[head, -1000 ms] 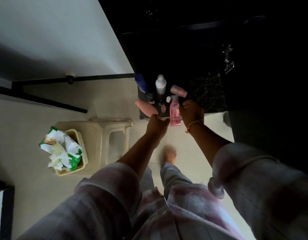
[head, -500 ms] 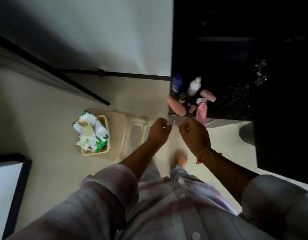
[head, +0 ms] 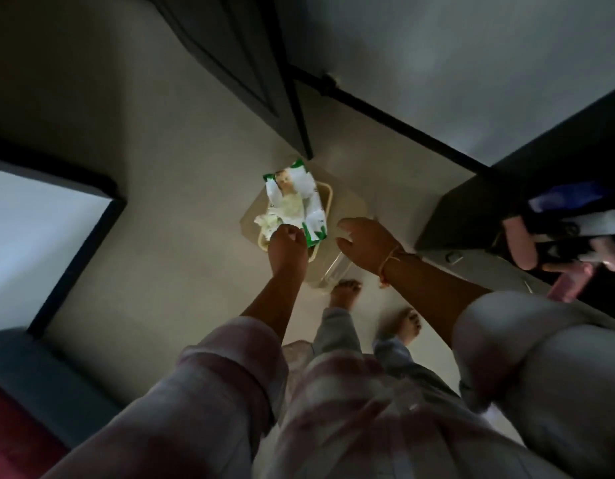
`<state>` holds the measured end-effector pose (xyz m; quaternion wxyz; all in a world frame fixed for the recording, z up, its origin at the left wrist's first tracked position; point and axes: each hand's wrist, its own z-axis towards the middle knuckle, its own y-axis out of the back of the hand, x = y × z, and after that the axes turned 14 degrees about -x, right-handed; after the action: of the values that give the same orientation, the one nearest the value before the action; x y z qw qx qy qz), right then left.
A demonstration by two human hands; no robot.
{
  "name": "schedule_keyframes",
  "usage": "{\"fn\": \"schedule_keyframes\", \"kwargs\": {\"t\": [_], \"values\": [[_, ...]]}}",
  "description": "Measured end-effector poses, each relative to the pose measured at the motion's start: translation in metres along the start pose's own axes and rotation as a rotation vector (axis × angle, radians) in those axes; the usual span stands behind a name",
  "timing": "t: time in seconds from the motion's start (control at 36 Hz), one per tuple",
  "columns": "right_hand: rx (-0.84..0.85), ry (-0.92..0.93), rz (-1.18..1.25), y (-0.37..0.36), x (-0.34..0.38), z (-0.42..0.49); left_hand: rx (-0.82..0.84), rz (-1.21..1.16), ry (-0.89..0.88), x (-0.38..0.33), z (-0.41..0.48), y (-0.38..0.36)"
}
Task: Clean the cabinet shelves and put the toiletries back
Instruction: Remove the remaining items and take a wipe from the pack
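1. Down at floor level now, the view has swung away from the dark cabinet [head: 527, 188] toward the cream plastic stool [head: 351, 216] beside it; half a second ago both hands were up at the shelf edge.
2. Toiletries [head: 572, 236] lie blurred on the shelf at far right, so they look not yet put back in order.
3. On the stool sits a small basket [head: 325, 195] carrying a green-and-white wipes pack [head: 295, 195].
4. Left hand [head: 287, 245] has dropped onto the pack, its grip curled closed at a crumpled wipe [head: 268, 224]; whether it has hold, I cannot tell.
5. Right hand [head: 366, 243] hovers spread and empty.
6. Fetching a fresh wipe suggests more cleaning follows.
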<state>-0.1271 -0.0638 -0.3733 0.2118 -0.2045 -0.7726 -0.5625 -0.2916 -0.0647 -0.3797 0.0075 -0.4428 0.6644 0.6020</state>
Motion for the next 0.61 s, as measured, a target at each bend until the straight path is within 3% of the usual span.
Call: {"fn": "schedule_keyframes", "kwargs": {"t": [0.42,0.61], "values": [[0.100,-0.041,-0.092,-0.024,0.018,0.046,0.095,0.161,-0.031,0.015,0.084,-0.065],[0.098,-0.103,-0.087,-0.014,0.015,0.042,-0.014,0.089,0.026,0.011,0.093,-0.063]]}}
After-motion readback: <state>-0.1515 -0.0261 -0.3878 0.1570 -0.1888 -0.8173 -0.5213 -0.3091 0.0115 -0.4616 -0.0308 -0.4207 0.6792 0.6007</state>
